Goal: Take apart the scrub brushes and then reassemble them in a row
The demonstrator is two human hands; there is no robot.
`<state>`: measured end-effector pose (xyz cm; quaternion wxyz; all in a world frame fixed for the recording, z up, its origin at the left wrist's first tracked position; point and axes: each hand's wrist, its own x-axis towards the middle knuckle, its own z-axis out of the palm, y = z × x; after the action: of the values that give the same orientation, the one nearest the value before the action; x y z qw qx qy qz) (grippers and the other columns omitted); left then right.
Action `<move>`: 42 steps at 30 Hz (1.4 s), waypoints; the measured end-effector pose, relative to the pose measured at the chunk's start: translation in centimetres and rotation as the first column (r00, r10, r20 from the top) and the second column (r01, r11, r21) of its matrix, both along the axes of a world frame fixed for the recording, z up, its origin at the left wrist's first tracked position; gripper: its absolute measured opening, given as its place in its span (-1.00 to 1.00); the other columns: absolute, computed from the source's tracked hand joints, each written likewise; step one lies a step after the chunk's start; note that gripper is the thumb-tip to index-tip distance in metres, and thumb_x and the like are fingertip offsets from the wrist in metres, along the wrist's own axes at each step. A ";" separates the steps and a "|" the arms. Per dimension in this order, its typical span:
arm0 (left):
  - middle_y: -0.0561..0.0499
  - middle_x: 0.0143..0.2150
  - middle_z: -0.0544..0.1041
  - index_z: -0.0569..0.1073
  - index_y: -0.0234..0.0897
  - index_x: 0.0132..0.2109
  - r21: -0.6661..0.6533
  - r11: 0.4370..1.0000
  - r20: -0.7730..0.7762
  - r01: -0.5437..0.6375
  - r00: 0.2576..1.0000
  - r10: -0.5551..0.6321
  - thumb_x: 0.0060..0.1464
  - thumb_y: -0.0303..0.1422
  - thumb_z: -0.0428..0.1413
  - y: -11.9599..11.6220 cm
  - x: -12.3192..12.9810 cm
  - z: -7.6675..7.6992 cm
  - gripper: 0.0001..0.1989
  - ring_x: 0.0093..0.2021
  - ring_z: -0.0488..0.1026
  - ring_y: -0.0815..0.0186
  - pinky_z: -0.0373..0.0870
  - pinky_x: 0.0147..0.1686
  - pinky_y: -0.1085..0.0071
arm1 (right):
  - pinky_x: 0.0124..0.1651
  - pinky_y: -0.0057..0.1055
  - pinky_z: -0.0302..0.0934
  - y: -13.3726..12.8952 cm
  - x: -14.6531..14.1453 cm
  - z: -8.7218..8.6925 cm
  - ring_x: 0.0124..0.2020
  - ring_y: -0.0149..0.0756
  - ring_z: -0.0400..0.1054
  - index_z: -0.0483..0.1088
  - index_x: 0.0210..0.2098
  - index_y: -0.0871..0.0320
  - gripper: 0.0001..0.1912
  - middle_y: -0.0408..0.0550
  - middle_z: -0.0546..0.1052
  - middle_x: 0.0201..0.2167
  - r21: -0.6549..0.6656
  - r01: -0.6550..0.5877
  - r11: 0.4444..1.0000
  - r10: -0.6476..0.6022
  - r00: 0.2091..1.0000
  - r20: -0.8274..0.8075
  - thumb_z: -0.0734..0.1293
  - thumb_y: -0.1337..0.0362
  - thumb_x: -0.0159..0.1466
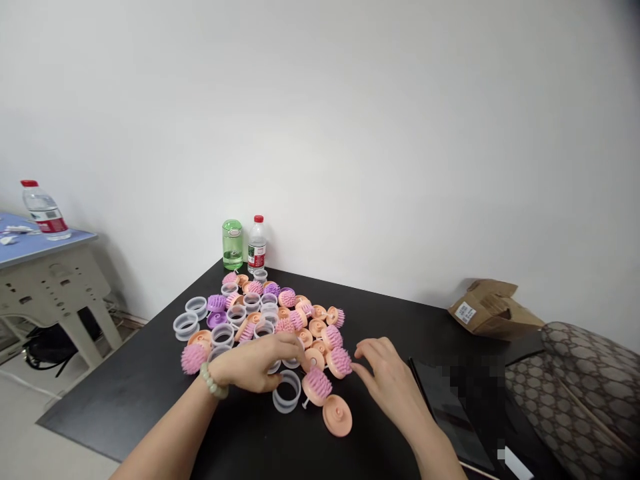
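Observation:
My left hand [260, 362], a beaded bracelet on its wrist, reaches over the pile with its thumb apart from the fingers. Its fingertips are at a peach round cap [314, 360]; whether they touch it I cannot tell. Below the thumb lies a clear plastic ring [287, 392]. My right hand [383, 367] is open, fingers curved and thumb apart, just right of a pink-bristled round brush head [341, 362]. Another pink brush head [318, 385] with a short stem rests tilted between the hands. Nearest me lies a peach disc [337, 416] with a central knob.
Several rings, caps and pink or purple brush heads cover the left part of the black table [160, 373]. Behind them stand a green bottle [233, 245] and a water bottle [257, 247]. At right are a cardboard box [493, 313], a dark tablet-like panel [450, 407] and patterned fabric [590, 387].

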<state>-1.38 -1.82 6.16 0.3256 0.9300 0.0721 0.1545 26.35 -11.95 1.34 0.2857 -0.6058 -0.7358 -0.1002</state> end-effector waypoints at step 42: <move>-0.04 -0.28 0.59 0.52 -0.22 -0.36 0.555 0.590 0.274 -0.587 0.798 0.537 0.30 -0.24 0.04 3.3 1.2 -4.8 -0.71 -0.18 0.45 0.10 0.23 -0.12 0.17 | -0.02 -0.21 0.26 2.6 0.5 -2.2 -0.04 -0.01 0.37 0.50 -0.15 0.12 -0.81 0.13 0.52 -0.12 -0.293 0.361 0.885 -0.323 0.931 0.171 0.37 0.20 0.29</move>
<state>-0.15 1.46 1.33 -0.0582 0.9055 0.2949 0.2996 26.84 -9.33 -0.86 0.1179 -0.7572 -0.6393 -0.0640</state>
